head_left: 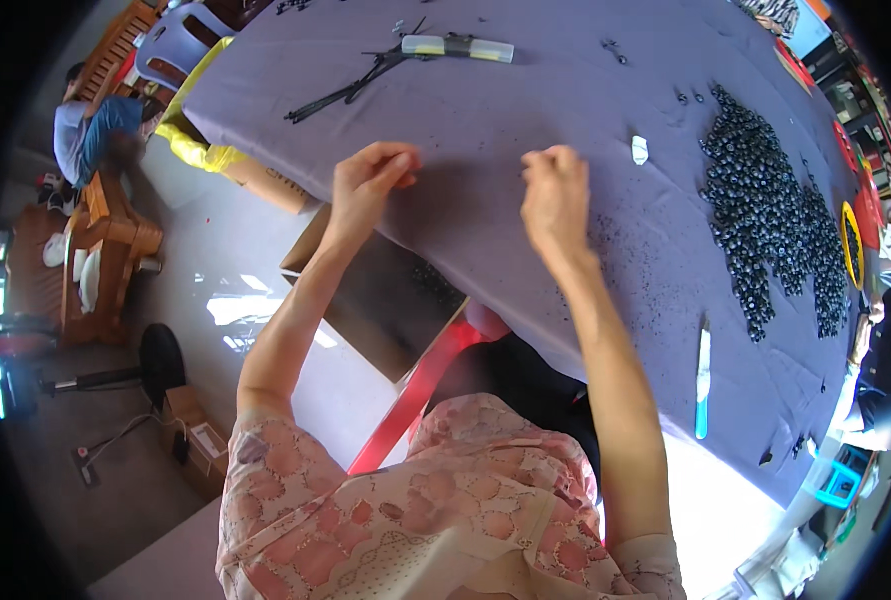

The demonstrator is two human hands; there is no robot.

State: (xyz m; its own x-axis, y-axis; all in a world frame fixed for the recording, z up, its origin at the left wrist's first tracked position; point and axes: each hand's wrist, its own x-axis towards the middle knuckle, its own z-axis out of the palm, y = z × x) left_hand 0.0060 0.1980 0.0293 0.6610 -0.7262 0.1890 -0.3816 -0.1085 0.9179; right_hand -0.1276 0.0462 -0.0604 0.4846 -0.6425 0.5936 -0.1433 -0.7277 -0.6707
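Observation:
My left hand (366, 190) is raised over the near edge of the purple-grey cloth (486, 110), thumb and fingers pinched together. Across a gap from it, my right hand (557, 195) hovers above the cloth with its fingers curled closed. Whatever either hand pinches is too small or hidden to make out. Farther off lie thin black sticks (351, 92) and a clear, narrow case (458, 48) with a dark band around its middle. A small white scrap (640, 150) rests to the right of my right hand.
A big heap of small shiny black pieces (766, 210) spreads at the right. Nearer lies a blue-handled knife (704, 385). An open cardboard box (366, 310) stands below the table edge. One person (96, 130) sits far left; others are at the right rim, near a yellow-rimmed container (852, 240).

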